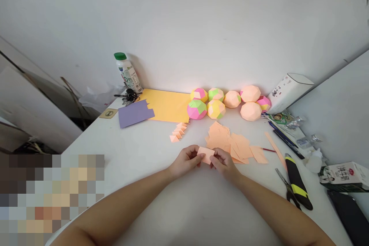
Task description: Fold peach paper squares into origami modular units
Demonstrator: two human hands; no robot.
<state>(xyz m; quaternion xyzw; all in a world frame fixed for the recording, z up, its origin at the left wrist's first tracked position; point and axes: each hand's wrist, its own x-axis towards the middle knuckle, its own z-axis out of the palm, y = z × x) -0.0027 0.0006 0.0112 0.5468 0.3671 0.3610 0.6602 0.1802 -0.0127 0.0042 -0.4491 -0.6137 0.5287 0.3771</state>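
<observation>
My left hand (186, 160) and my right hand (223, 162) meet over the white table (150, 184). Together they pinch a small peach paper piece (206, 155) by its two ends, fingers closed on it. Just beyond lies a loose pile of peach paper squares (235, 144). A short row of folded peach units (178, 130) sits to the left of the pile. Several paper polyhedron balls (215, 103), pink, green, yellow and peach, stand at the back near the wall.
An orange sheet (167, 103) and a purple sheet (135, 113) lie at the back left, beside keys (128, 96) and a green-capped bottle (127, 71). At the right are scissors (286, 188), a black-and-yellow cutter (298, 182), pens (284, 138), a milk carton (343, 175) and a white box (288, 90).
</observation>
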